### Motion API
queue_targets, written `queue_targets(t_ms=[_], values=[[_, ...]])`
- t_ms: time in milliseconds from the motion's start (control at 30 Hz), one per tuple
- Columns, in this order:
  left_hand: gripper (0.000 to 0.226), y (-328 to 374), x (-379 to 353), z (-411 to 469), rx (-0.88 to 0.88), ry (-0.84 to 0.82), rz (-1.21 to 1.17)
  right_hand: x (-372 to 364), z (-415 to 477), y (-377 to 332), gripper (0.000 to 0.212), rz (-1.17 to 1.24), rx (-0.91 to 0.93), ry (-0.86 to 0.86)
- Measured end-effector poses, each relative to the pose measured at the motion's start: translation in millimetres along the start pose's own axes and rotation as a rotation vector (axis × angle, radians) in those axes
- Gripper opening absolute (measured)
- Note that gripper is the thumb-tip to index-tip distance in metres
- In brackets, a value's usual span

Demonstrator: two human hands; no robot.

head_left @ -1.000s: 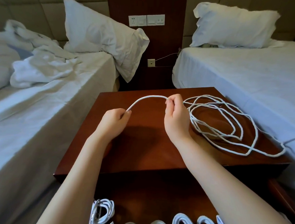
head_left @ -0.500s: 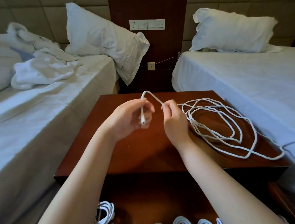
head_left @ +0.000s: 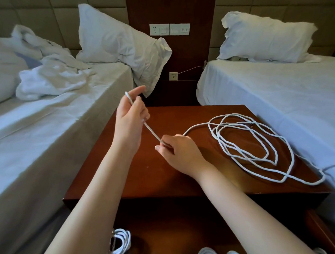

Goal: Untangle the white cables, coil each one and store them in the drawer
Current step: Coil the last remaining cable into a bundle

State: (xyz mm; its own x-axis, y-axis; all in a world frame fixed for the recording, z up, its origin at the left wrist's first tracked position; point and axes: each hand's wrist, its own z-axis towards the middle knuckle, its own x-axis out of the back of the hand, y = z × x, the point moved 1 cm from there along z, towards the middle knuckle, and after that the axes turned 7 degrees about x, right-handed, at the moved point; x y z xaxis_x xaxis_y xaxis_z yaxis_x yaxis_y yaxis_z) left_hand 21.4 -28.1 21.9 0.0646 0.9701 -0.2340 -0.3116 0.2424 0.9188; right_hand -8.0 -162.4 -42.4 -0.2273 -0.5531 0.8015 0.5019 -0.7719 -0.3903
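A long white cable [head_left: 246,147] lies in loose loops on the right half of the brown nightstand [head_left: 160,176]. My left hand [head_left: 130,119] is raised over the nightstand's left edge and holds the cable's end, whose tip sticks up past the fingers. From there the cable runs taut down to my right hand [head_left: 179,152], which pinches it just above the wood. The open drawer [head_left: 177,238] below holds several coiled white cables [head_left: 120,243].
A bed with crumpled white bedding [head_left: 49,79] and a pillow flanks the nightstand on the left. A made bed [head_left: 279,89] stands on the right, and the cable's far loop touches its edge. Wall sockets [head_left: 169,29] sit behind.
My left hand rose and moved left with the cable end. My right hand dropped lower and slid along the cable, which now runs straight between the hands.
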Motion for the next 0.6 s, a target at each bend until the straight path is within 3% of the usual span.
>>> queue_targets(t_ms=[167, 300, 467, 600], values=[[0.035, -14.9, 13.2, 3.4, -0.211, 0.167, 0.419, 0.2, 0.0, -0.1, 0.022, -0.129, -0.02, -0.005], [0.027, -36.0, 20.3, 5.2, -0.409, 0.166, 0.841, 1.5, -1.7, 8.3, 0.017, -0.179, -0.03, 0.16], [0.022, -48.2, 21.8, 2.6, -0.381, 0.133, 1.078, 4.5, -1.9, 22.9, 0.012, -0.165, -0.064, 0.441], [0.023, -45.8, 14.5, 2.0, -0.208, 0.076, 1.134, 9.7, -0.6, 23.4, 0.014, -0.117, -0.019, 0.626]])
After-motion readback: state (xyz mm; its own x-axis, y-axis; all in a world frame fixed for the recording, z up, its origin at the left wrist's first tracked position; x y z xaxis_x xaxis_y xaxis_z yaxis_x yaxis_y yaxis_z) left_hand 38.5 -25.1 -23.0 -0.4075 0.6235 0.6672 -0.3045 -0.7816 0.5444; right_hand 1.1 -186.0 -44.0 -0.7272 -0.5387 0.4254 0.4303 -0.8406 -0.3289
